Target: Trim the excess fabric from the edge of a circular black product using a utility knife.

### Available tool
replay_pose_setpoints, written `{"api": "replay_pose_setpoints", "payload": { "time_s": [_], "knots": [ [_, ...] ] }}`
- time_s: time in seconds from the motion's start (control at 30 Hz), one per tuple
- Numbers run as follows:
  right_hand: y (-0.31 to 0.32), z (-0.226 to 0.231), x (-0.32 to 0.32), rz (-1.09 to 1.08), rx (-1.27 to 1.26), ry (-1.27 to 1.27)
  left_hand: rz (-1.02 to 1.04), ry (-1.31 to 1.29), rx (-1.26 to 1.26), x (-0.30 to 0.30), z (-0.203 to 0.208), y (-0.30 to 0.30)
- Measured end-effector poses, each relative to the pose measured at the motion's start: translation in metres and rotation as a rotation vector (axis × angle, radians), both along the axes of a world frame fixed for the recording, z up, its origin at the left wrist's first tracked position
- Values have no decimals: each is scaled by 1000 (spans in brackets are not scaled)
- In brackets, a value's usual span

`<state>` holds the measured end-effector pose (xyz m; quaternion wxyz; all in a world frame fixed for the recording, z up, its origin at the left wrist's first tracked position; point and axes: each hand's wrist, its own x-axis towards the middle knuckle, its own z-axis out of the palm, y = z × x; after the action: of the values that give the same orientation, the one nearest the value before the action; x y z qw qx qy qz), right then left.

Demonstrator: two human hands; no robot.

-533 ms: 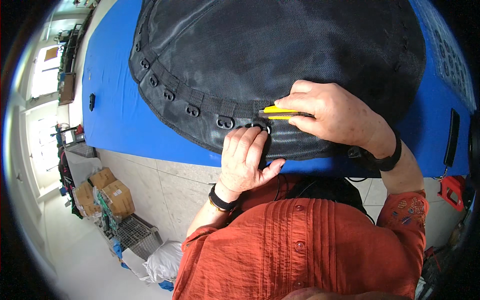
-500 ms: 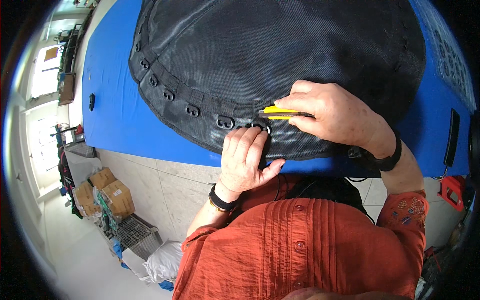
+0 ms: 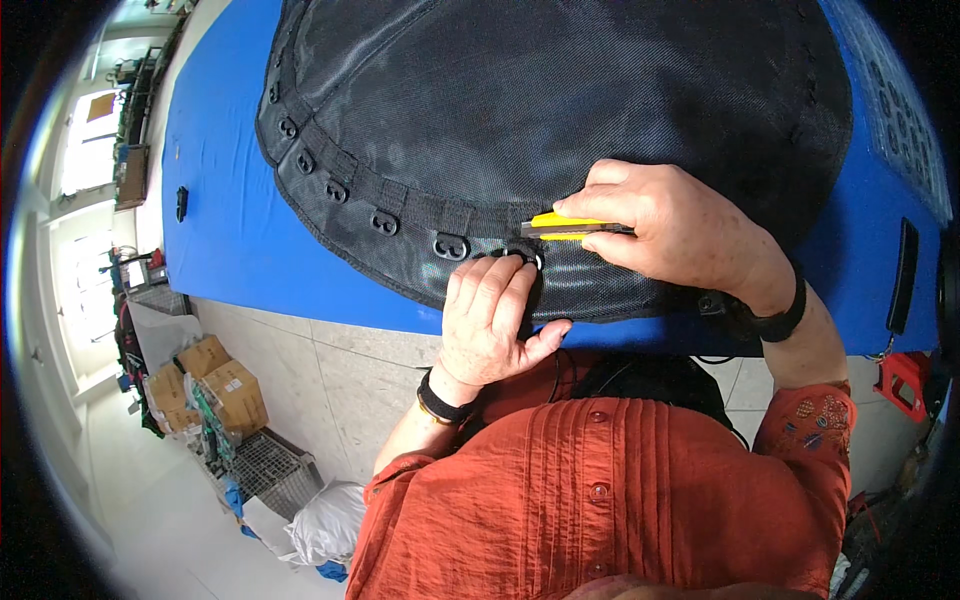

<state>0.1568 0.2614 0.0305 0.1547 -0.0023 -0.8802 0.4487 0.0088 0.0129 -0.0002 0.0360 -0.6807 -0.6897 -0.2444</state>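
Note:
A large round piece of black mesh fabric (image 3: 560,110) lies on the blue table, with a webbing strip and several black plastic buckles (image 3: 451,246) along its near curved edge. My right hand (image 3: 665,225) is closed round a yellow utility knife (image 3: 575,228), its tip pointing left and touching or just above the webbing. Just below the tip, my left hand (image 3: 492,315) grips the fabric's near edge, fingers pressed together on top and thumb along the rim. The fingertips partly cover a ring or buckle that shows pale edges.
The blue tabletop (image 3: 225,200) holds a small black part (image 3: 181,203) at left and a black strip (image 3: 904,275) at right. A clear sheet of round parts (image 3: 890,100) lies far right. A red tool (image 3: 903,385) hangs near the right edge. Cardboard boxes (image 3: 230,395) stand on the floor.
The utility knife and my right hand have shifted very slightly to the right. My left hand keeps its place on the fabric edge.

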Motion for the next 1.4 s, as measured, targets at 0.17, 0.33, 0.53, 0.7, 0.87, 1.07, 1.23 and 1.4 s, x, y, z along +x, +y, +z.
{"api": "replay_pose_setpoints", "payload": {
  "time_s": [0.17, 0.33, 0.53, 0.7, 0.87, 1.07, 1.23, 1.4],
  "knots": [
    [2, 2, 0, 16, 2, -7, 3, 17, 7, 0, 0, 1],
    [5, 1, 1, 41, 15, -13, 3, 12, -2, 0, 0, 1],
    [4, 0, 0, 26, -10, 6, 1, 17, -2, 0, 0, 1],
    [8, 3, 1, 64, 5, -45, -1, 19, 3, 0, 0, 0],
    [6, 2, 2, 59, -16, -62, -5, 20, 2, -1, -1, 1],
    [8, 2, 2, 69, 29, -74, -3, 16, 9, 0, 0, 1],
    [10, 5, 2, 43, 26, -82, -8, 8, 16, 0, 0, 2],
    [11, 9, -2, 23, 23, -83, -5, 2, 12, 0, 0, 1]
  ]
}}
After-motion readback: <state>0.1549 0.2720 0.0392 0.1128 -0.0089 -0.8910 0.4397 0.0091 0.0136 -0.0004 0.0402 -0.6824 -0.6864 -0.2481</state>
